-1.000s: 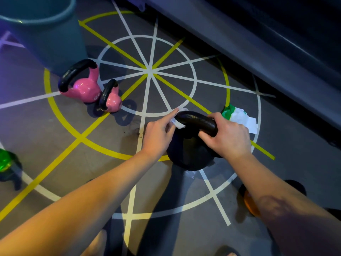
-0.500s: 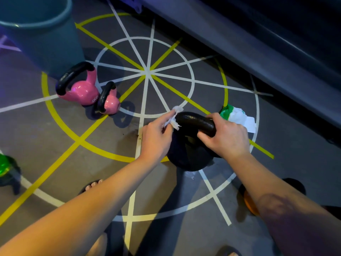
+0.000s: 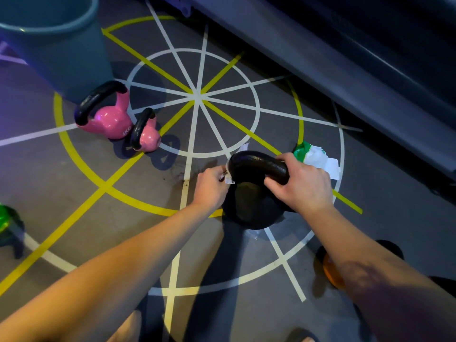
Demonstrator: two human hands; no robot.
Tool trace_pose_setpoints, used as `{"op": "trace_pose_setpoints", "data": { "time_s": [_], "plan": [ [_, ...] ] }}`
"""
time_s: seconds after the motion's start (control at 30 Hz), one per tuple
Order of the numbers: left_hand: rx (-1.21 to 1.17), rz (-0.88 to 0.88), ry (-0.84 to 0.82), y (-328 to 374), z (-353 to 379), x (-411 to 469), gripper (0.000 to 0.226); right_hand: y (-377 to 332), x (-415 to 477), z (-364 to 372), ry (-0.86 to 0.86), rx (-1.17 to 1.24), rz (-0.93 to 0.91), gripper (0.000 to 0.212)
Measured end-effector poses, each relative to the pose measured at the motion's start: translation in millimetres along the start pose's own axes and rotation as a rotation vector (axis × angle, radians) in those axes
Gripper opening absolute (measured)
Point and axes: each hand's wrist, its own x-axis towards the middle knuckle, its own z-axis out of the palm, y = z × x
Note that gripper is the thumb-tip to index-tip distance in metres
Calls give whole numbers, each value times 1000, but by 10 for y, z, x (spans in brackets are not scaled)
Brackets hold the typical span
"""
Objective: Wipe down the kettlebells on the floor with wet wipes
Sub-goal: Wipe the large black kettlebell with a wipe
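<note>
Gripping black kettlebell (image 3: pixel 249 208) handle with right hand (image 3: pixel 303 186); pinching wet wipe (image 3: pixel 229 179) to handle with left hand (image 3: pixel 212 186). Read "4KG" on pink kettlebell (image 3: pixel 108 119) up-left.

A single wide-angle camera rides on the person's head, almost directly above the black kettlebell (image 3: pixel 248 208). It faces forward and steeply down, at arm's reach, with the kettlebell just right of centre.

glossy pink kettlebells (image 3: pixel 108 119), matt black kettlebell (image 3: pixel 251 208)
</note>
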Motion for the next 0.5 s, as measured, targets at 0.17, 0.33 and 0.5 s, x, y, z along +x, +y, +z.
{"op": "trace_pose_setpoints", "data": {
  "time_s": [0.17, 0.33, 0.5],
  "plan": [
    [-425, -141, 50, -13, -23, -81, 36, 5, 8, 21, 16, 4, -1, 47],
    [-344, 37, 113, 140, -80, -131, 51, -11, 4, 8, 13, 16, 8, 47],
    [-314, 108, -88, 259, -264, 216, 51, -13, 6, -22, -25, 3, 3, 49]
  ]
}}
